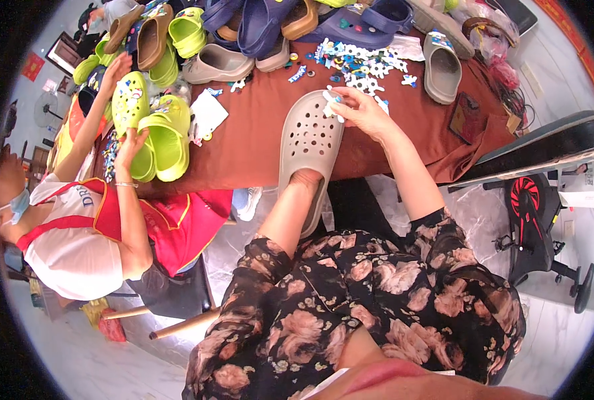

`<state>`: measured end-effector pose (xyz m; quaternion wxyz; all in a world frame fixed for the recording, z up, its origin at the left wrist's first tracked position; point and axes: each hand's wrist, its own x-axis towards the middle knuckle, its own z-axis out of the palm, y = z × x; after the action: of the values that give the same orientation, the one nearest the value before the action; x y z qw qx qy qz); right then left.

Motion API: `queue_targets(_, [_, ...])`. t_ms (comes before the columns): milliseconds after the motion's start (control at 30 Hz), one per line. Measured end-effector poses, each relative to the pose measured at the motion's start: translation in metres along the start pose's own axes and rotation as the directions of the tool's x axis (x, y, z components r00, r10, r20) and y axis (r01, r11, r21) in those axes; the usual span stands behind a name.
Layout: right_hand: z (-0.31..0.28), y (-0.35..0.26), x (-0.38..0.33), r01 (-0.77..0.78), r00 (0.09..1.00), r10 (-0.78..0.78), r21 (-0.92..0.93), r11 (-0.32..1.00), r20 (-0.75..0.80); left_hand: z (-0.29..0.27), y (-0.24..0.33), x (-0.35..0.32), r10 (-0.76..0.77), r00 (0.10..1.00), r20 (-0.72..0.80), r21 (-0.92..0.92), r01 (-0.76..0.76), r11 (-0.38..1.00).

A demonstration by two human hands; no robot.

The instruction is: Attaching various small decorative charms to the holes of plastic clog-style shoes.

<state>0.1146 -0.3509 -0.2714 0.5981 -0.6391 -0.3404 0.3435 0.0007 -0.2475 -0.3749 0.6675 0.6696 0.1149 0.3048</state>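
Head view: one gray clog point(300, 150) extends over the near edge of one table point(237, 157) draped in brown cloth. The left hand point(305, 176) enters its opening; the fingers are hidden inside, so their spread cannot be told. The right hand point(365, 113) pinches at least one small white charm point(329, 101) at the toe's right side. Beyond lies one charm heap point(360, 63), too overlapped to count. One co-worker point(77, 263) grips one lime clog point(130, 100). Dark lettering point(92, 202) marks the co-worker's shirt; one loose blue-and-white charm point(298, 74) bears letters.
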Motion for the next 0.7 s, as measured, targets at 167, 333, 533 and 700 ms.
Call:
queue_targets(167, [0.004,0.024,0.012,0.216,0.972,-0.225,-0.112,0.970,-0.071,0.002,0.006,-0.003,-0.235,0.967,0.093,-0.761,0.222,0.610])
queue_targets(333, [0.015,0.021,0.006,0.216,0.945,-0.285,-0.344,0.914,-0.162,0.009,0.041,-0.010,-0.367,0.929,0.046,-0.907,0.192,0.374])
queue_targets(533, [0.020,0.019,0.004,0.305,0.890,-0.394,-0.344,0.888,-0.229,0.008,0.034,-0.006,-0.273,0.961,0.054,-0.837,0.193,0.513])
queue_targets(700, [0.011,0.008,-0.002,0.218,0.973,-0.217,0.006,0.976,-0.078,0.000,0.002,-0.004,0.112,0.993,0.031,0.220,-0.116,0.969])
